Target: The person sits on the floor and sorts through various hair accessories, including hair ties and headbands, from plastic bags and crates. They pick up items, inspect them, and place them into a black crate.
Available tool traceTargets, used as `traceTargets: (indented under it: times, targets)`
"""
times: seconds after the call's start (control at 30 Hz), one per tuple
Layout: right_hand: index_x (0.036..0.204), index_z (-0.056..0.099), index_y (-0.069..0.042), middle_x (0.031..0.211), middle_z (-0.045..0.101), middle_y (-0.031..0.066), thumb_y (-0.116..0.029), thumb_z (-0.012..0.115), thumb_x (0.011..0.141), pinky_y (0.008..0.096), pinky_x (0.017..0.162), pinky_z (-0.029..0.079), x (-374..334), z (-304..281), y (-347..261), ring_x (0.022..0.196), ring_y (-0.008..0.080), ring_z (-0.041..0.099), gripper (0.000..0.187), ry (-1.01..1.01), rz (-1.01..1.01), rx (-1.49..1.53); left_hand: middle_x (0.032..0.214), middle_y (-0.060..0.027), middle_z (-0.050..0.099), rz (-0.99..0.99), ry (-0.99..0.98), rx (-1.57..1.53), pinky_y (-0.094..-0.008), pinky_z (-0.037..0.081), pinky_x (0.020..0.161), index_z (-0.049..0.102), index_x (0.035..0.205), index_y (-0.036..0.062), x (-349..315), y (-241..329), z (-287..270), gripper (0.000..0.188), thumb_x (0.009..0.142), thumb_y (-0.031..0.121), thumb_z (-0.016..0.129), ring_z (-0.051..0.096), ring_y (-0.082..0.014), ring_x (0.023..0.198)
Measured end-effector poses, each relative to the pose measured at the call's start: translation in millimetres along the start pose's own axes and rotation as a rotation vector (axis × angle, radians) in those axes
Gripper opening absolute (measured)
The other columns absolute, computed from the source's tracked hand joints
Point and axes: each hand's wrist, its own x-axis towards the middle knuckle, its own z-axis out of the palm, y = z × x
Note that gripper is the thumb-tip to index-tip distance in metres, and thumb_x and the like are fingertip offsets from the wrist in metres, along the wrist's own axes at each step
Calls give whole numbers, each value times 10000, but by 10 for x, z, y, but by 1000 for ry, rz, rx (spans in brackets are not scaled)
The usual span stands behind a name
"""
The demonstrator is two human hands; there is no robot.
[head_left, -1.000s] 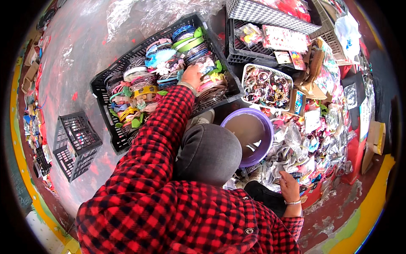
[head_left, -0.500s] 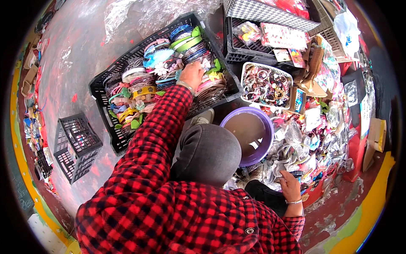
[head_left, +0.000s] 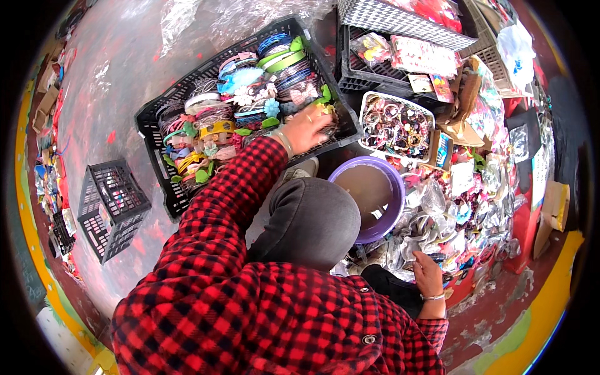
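Note:
My left hand (head_left: 305,130) lies palm down over the near right part of a black plastic crate (head_left: 153,147), its fingers stretched out and resting on headbands. Rows of headbands (head_left: 265,100) fill the crate, some plain, others with flowers, bows or green leaf shapes. A blue flower headband (head_left: 271,107) lies just beyond the hand. My right hand (head_left: 428,276) hangs loosely beside my dark knee at the lower right, fingers apart and nothing visible in them. A pile of clear-wrapped accessories (head_left: 437,219) lies just past it.
A purple bucket (head_left: 400,194) of murky water stands between my knees. Beyond it is a white basket (head_left: 362,125) of hair ties. Stacked black crates (head_left: 345,62) hold packaged goods at the back right. Another small black crate (head_left: 112,206) sits on the floor at left.
My left hand has shifted right and nearer across the headbands, and its fingers have spread from a bent pose. The blue flower headband has come into sight. My right hand stays put.

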Motion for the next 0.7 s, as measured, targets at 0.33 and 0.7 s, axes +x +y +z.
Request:
traceTargets:
  times: [0.33, 0.7]
  targets:
    - [1062, 575, -36, 1037, 591, 186, -97, 529, 779, 385, 840, 440, 4, 15, 2, 964, 346, 562, 293, -39, 30, -7, 1391, -133, 299, 53, -162, 191, -432, 167, 1068, 385, 1311, 182, -242, -111, 204, 528, 832, 367, 509, 240, -307, 1304]
    - [1055, 591, -18, 1000, 618, 168, -131, 542, 807, 336, 792, 467, 10, 12, -31, 908, 295, 606, 277, -8, -9, -21, 1345, -192, 337, 4, -129, 68, -455, 227, 1044, 369, 1305, 59, -197, -99, -95, 578, 824, 325, 547, 269, -355, 1270]
